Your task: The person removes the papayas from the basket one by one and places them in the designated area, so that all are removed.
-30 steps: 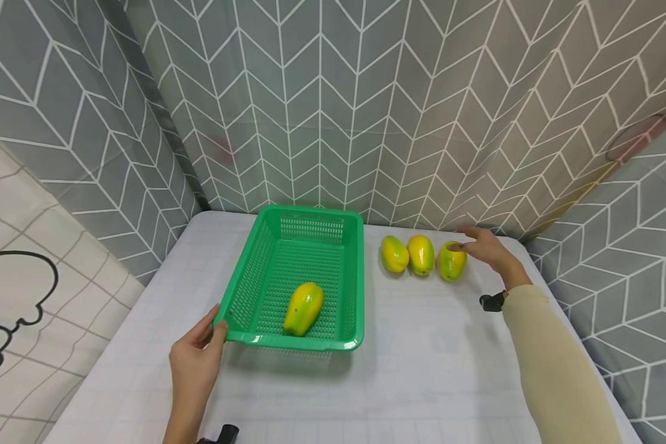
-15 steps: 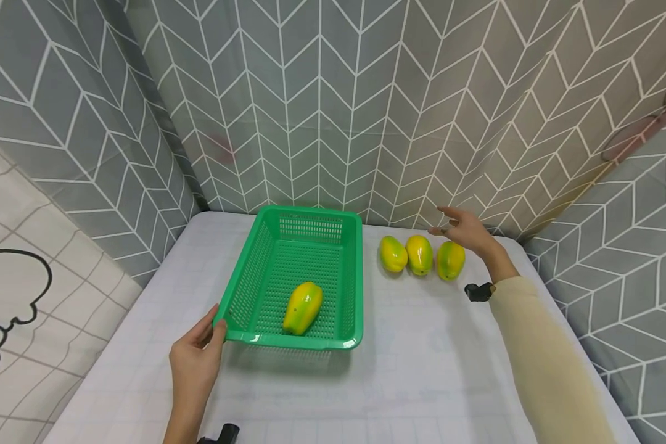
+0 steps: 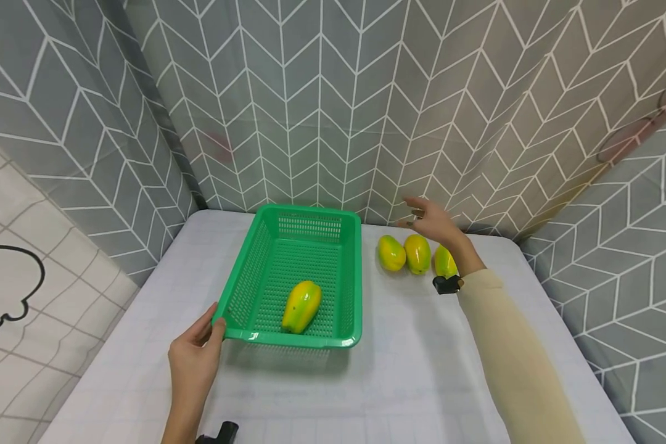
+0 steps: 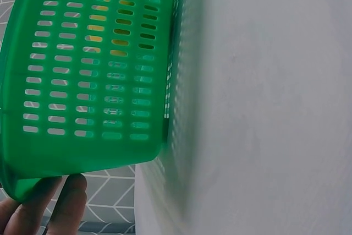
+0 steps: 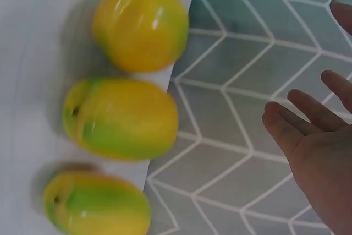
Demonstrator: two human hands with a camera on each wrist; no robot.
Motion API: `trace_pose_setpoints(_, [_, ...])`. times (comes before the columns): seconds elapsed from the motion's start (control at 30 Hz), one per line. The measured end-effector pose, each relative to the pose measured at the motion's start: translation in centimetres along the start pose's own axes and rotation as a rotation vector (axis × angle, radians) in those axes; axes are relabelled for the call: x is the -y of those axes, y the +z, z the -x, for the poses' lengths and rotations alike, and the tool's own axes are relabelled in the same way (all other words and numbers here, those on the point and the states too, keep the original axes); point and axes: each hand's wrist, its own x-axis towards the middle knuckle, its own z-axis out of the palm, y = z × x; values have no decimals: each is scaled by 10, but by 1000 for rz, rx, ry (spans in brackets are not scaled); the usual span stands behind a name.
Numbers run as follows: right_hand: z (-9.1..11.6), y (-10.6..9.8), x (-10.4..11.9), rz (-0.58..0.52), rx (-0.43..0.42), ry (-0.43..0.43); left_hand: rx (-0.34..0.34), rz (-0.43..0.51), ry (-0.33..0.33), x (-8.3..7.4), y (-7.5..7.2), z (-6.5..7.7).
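The step in hand looks like steadying a basket while reaching over fruit. At the near left of the scene, the left hand [image 3: 194, 361] has its grip clasped on the near left corner of the green basket [image 3: 288, 259], thumb over the rim. The right hand [image 3: 430, 222] hovers near the far edge of the table; its grip is released, fingers loosely extended and holding nothing. In the right wrist view, it is apart from the fruit.

One yellow-green fruit [image 3: 301, 306] lies in the near part of the basket, right of its middle. To the right of the basket, three more sit in a row: the left fruit [image 3: 391, 253], the middle fruit [image 3: 418, 254] and the right fruit [image 3: 444, 262], the last partly hidden by the right wrist. Taking one would probably call for lowering the right hand and curling its fingers round a smooth, rounded side, with care against rolling.

The table [image 3: 399, 370] has a white, faintly lined top. Grey cloth [image 3: 311, 123] with white zigzag lines hangs beyond it and on both sides; at left is a pale checked surface [image 3: 50, 308] with a black curved outline.
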Motion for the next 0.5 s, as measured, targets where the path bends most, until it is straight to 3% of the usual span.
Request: trace_pose_setpoints(0.5, [-11, 33, 38, -89, 9, -53, 6, 19, -6, -1, -1, 1])
